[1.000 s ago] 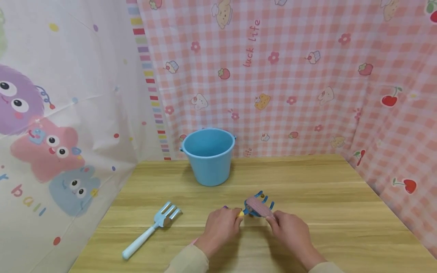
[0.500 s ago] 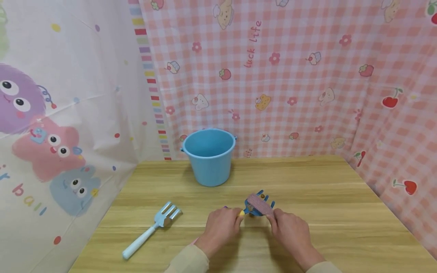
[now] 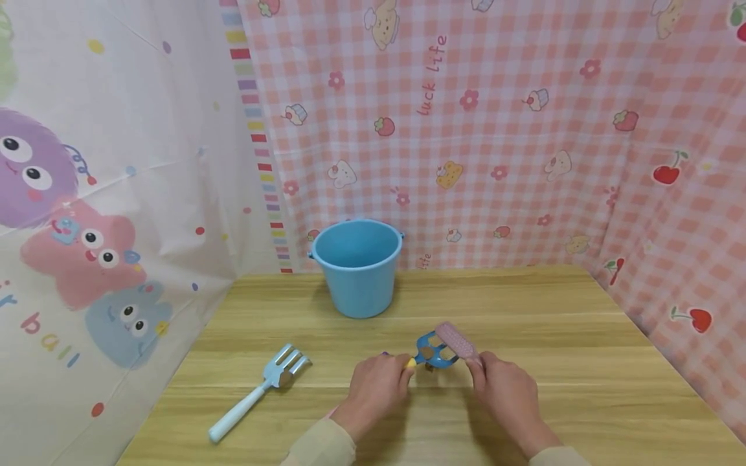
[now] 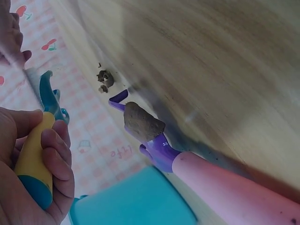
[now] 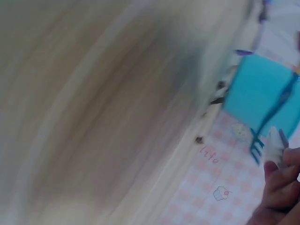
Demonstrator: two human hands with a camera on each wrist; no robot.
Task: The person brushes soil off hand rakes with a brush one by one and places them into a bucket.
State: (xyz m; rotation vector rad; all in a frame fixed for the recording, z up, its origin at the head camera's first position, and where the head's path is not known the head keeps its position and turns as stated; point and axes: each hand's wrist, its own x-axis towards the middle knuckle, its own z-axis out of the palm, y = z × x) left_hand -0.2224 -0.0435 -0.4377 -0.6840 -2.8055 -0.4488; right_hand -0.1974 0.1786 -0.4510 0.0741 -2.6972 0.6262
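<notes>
My left hand grips the yellow handle of a small blue-headed hand fork. A brown patch shows on the fork's head. In my right hand is a pink brush, its head slanted across the fork's tines; whether it touches them I cannot tell. The right wrist view is blurred, with the right hand at its right edge. Below the left hand a purple fork with a pink handle lies on the table, a brown clump on its head; the head view mostly hides it.
A light blue bucket stands at the back of the wooden table. To the left lies a pale blue hand fork with a brown patch. Brown crumbs lie on the table. Patterned cloths hang behind and at the sides.
My right hand has moved slightly right, and the brush has shifted from over the middle of the fork's head out toward its tine tips. The left hand stays in place.
</notes>
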